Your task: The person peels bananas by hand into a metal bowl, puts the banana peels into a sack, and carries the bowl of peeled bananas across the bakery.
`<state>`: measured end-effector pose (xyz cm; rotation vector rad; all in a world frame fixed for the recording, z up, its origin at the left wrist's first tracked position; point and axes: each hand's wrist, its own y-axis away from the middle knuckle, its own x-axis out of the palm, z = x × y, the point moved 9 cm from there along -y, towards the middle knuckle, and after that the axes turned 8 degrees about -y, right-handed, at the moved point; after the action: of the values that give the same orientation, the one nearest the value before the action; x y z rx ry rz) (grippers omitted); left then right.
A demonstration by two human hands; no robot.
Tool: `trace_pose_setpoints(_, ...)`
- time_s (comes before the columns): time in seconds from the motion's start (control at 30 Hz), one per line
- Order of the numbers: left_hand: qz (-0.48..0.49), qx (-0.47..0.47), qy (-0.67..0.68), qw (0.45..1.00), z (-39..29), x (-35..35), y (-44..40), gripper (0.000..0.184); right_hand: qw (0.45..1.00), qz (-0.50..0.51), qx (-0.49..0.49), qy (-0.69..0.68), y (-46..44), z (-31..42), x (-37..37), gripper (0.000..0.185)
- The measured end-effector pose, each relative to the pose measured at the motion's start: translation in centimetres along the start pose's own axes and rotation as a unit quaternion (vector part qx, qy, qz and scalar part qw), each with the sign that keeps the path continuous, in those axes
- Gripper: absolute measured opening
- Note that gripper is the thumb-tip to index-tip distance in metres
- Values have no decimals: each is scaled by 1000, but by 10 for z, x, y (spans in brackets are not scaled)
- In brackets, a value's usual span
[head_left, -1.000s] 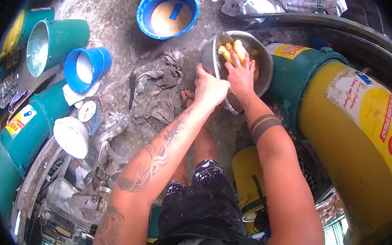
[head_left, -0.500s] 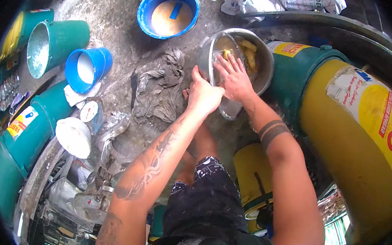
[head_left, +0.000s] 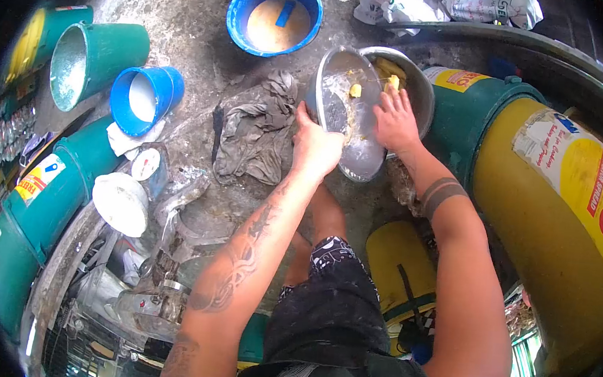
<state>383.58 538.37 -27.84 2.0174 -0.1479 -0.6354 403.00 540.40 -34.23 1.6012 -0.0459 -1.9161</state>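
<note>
My left hand [head_left: 317,146] is closed on the rim of a metal bowl [head_left: 361,166], which is tilted on its side. Inside that bowl lie a yellow lump [head_left: 355,91] and smeared residue. A second metal bowl [head_left: 427,103] stands just behind and to the right, with longer yellow pieces [head_left: 390,67] in it. My right hand [head_left: 396,124] is over the edge between the two bowls, fingers stretched out. Another soft yellow chunk [head_left: 393,81] is right at its fingertips. Whether the fingers press on that chunk is hard to see.
A blue basin [head_left: 234,24] of cloudy liquid stands ahead. Left of my hands, a grey rag [head_left: 249,138] lies on the floor, beyond it a blue bucket [head_left: 124,121] and a green bucket [head_left: 103,52]. A large yellow-and-green container [head_left: 529,178] borders the right side.
My right hand has moved right, from inside the tilted bowl to its edge beside the second bowl. The tilted bowl's inside now shows more. The whole view has shifted slightly.
</note>
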Motion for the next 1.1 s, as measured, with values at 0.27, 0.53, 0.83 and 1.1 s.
trace_pose_setpoints(0.27,-6,4,10,1000,10,4,11,100,978,-173,-40,-105,-25,32,-32,25)
trace_pose_setpoints(0.53,14,-8,242,970,44,-31,27,89,995,-44,-17,-82,-8,20,-13,16)
trace_pose_setpoints(0.83,-102,-14,309,945,165,-112,93,73,905,-195,302,-229,47,-116,-24,31)
trace_pose_setpoints(1.1,-184,-79,500,843,266,-155,270,58,874,-129,403,-239,74,-128,-41,41)
